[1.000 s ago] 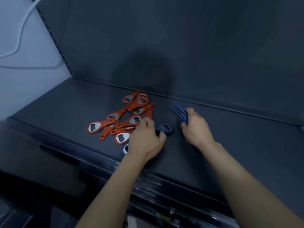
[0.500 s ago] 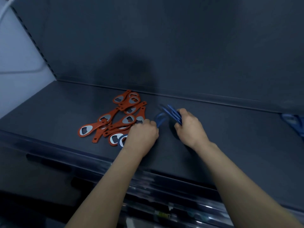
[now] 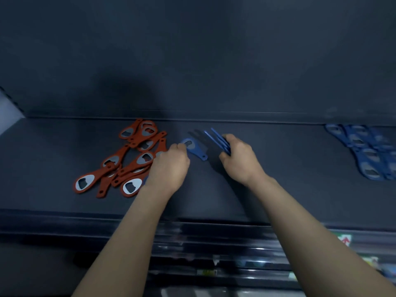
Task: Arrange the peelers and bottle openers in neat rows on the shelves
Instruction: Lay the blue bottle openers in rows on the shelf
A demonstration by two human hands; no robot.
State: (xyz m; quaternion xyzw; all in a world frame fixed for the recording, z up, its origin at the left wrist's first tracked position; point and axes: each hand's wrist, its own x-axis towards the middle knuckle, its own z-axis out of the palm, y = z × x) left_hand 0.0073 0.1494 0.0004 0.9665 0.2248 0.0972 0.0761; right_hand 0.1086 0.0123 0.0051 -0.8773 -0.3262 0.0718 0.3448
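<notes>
Dark shelf (image 3: 278,189), seen from above and in front, backed by an equally dark rear panel (image 3: 192,61). At far left, sliver of pale wall (image 3: 8,113). Along the front edge, glossy rail (image 3: 214,239) with blurred labels behind clear plastic.

Left of centre on the shelf: loose heap of orange bottle openers (image 3: 128,166), crossed over one another at all angles, several metal-rimmed heads turned toward the front left, others toward the back.

Just right of the heap: left hand (image 3: 169,168), knuckles up, fingers curled, pinching the head of a single blue bottle opener (image 3: 196,150). Handle of that opener angled toward the right and front. Resting on the shelf or held just above it: cannot tell.

Close beside it: right hand (image 3: 240,159), fingers clenched round a fanned bunch of blue openers (image 3: 214,137), ends sticking out past the fingers toward the back left. Dark shadow on the shelf beneath the bunch. Tail of the single opener just short of the right hand.

Far right, near the back edge: second lot of blue openers (image 3: 362,153), laid side by side and overlapping, blurred, partly cut off by the frame edge, well apart from both hands.

Both forearms bare, reaching in from the bottom of the view.
</notes>
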